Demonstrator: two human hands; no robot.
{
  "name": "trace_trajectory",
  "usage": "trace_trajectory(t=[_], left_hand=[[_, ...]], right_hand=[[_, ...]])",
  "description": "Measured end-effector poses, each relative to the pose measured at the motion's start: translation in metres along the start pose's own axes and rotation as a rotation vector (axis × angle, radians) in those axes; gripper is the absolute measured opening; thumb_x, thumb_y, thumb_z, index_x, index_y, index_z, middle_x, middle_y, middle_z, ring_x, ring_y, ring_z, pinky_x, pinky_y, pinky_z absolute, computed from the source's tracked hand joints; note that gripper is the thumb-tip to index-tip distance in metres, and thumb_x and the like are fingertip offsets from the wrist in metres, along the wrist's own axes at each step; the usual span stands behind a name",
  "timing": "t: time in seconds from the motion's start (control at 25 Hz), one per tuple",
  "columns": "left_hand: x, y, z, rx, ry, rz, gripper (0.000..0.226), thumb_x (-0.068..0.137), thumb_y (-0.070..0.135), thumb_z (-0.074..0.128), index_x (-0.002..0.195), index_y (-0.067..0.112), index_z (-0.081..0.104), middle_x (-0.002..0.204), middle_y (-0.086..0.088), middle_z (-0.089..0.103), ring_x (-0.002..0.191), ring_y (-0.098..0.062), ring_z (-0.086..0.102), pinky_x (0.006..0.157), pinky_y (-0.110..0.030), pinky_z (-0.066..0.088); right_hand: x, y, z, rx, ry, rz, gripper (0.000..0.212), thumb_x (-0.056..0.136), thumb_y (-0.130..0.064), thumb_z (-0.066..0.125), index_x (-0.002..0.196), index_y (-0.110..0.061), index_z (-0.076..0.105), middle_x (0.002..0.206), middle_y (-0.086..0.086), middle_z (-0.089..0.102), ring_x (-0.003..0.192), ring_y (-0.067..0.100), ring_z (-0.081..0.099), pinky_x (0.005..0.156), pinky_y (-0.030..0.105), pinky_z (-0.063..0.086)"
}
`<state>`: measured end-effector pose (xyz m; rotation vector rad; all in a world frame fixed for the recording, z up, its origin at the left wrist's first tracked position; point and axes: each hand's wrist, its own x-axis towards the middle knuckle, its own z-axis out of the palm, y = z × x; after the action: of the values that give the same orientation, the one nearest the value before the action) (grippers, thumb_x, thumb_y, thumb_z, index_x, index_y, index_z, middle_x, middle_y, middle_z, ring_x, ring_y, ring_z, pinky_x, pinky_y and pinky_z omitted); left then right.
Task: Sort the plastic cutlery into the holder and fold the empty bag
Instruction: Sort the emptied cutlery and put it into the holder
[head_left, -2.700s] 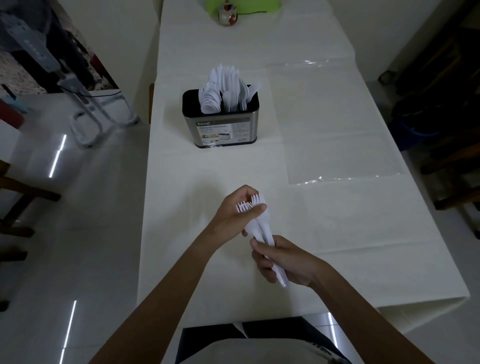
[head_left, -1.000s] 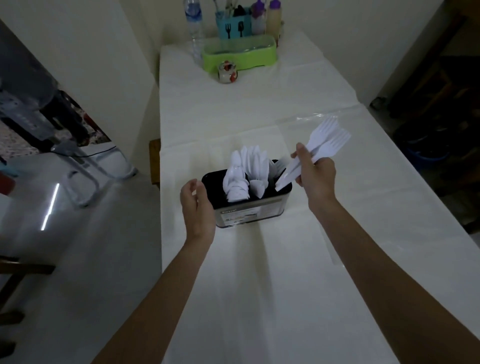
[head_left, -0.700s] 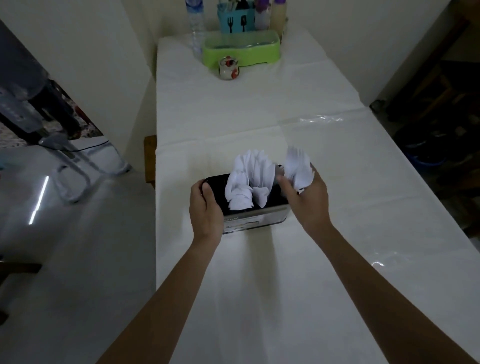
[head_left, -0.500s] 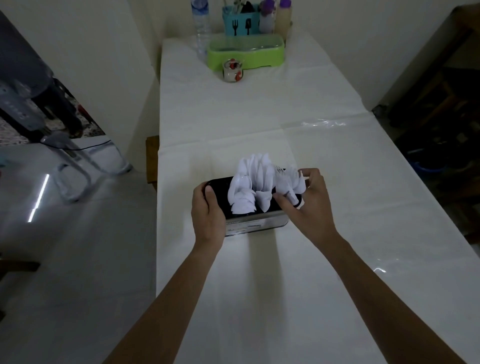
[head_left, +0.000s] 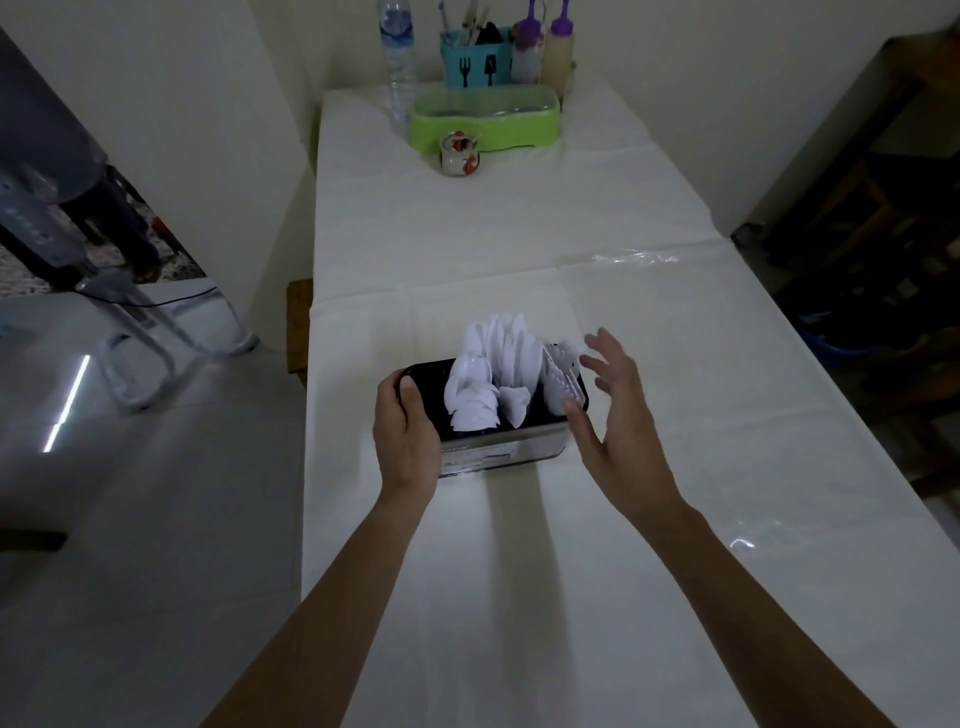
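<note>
A black and steel cutlery holder stands in the middle of the white table. White plastic spoons and knives fill its left and middle parts, and white forks stand at its right end. My left hand grips the holder's left end, thumb over the rim. My right hand hovers just right of the holder with fingers spread and nothing in it. The clear empty bag lies flat on the table to the right.
At the table's far end stand a green tray, a small jar, a water bottle, a blue utensil cup and two squeeze bottles. The table drops off at left to a tiled floor; dark furniture stands at right.
My right hand carried the forks to the holder, set them into its right end and let go, and is now open beside it. My left hand took hold of the holder's left end.
</note>
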<state>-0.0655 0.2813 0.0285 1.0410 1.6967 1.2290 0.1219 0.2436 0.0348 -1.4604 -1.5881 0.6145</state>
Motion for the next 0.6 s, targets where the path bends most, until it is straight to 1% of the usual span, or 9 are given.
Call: trace_trajectory(t=[0.08,0.16,0.24,0.28,0.36,0.44,0.48,0.56,0.6], left_hand=[[0.000,0.000,0.000,-0.005,0.005,-0.007,0.033,0.103,0.023,0.030,0.125,0.008,0.049,0.109,0.003,0.054,0.100,-0.011,0.050,0.082,-0.019,0.038],[-0.001,0.000,0.000,-0.007,0.004,-0.012,0.034,0.103,0.023,0.029,0.125,0.009,0.050,0.109,0.003,0.054,0.100,-0.011,0.050,0.080,-0.017,0.039],[-0.001,0.000,-0.001,-0.012,-0.006,-0.016,0.035,0.103,0.023,0.027,0.125,0.010,0.051,0.108,0.003,0.054,0.099,-0.011,0.050,0.075,-0.013,0.039],[-0.001,0.001,-0.002,-0.014,-0.015,-0.026,0.035,0.103,0.023,0.027,0.126,0.010,0.050,0.109,0.002,0.054,0.099,-0.011,0.050,0.075,-0.013,0.039],[0.001,0.001,-0.003,-0.020,-0.042,-0.054,0.037,0.103,0.024,0.026,0.127,0.009,0.050,0.111,0.000,0.055,0.100,-0.011,0.050,0.081,-0.018,0.037],[0.001,-0.001,-0.009,-0.050,-0.086,-0.074,0.039,0.103,0.027,0.026,0.129,0.010,0.050,0.117,-0.001,0.056,0.105,-0.011,0.050,0.086,-0.019,0.036],[-0.002,-0.002,-0.013,-0.070,-0.113,-0.075,0.040,0.103,0.028,0.025,0.131,0.012,0.049,0.119,0.000,0.055,0.108,-0.010,0.050,0.086,-0.017,0.037],[-0.016,-0.009,-0.023,-0.120,-0.149,-0.081,0.041,0.103,0.029,0.025,0.134,0.015,0.047,0.122,0.003,0.054,0.112,-0.009,0.049,0.082,-0.008,0.040],[-0.027,-0.015,-0.028,-0.140,-0.147,-0.095,0.041,0.103,0.029,0.025,0.135,0.015,0.045,0.125,0.002,0.053,0.115,-0.010,0.049,0.083,-0.007,0.040]], right_hand=[[-0.004,-0.004,0.004,-0.062,-0.050,-0.028,0.050,0.099,-0.018,0.040,0.146,-0.019,0.024,0.148,-0.011,0.031,0.135,-0.004,0.032,0.105,0.005,0.025],[-0.003,-0.005,0.008,-0.092,-0.075,-0.037,0.049,0.100,-0.018,0.033,0.148,-0.019,0.023,0.149,-0.015,0.029,0.139,-0.002,0.027,0.110,0.009,0.023],[0.002,-0.004,0.011,-0.119,-0.096,-0.045,0.049,0.101,-0.017,0.031,0.149,-0.018,0.021,0.149,-0.015,0.027,0.142,0.004,0.025,0.114,0.017,0.023],[0.004,-0.004,0.012,-0.133,-0.108,-0.050,0.049,0.101,-0.017,0.031,0.149,-0.018,0.019,0.149,-0.014,0.027,0.143,0.006,0.025,0.115,0.021,0.024],[0.006,-0.005,0.013,-0.150,-0.125,-0.048,0.051,0.100,-0.020,0.030,0.149,-0.018,0.016,0.153,-0.008,0.026,0.143,0.010,0.024,0.116,0.028,0.026],[0.002,-0.007,0.011,-0.177,-0.126,-0.024,0.055,0.100,-0.025,0.033,0.150,-0.018,0.011,0.157,-0.003,0.023,0.144,0.011,0.022,0.115,0.029,0.027],[-0.001,-0.008,0.008,-0.194,-0.121,-0.006,0.058,0.100,-0.027,0.035,0.150,-0.018,0.008,0.158,-0.003,0.020,0.145,0.011,0.020,0.115,0.028,0.026],[-0.013,-0.011,0.001,-0.241,-0.116,0.020,0.062,0.099,-0.032,0.036,0.151,-0.019,0.005,0.159,-0.005,0.015,0.146,0.009,0.016,0.115,0.027,0.022],[-0.022,-0.013,-0.003,-0.278,-0.113,0.023,0.062,0.098,-0.035,0.035,0.150,-0.020,0.004,0.158,-0.008,0.012,0.146,0.008,0.013,0.116,0.027,0.020]])
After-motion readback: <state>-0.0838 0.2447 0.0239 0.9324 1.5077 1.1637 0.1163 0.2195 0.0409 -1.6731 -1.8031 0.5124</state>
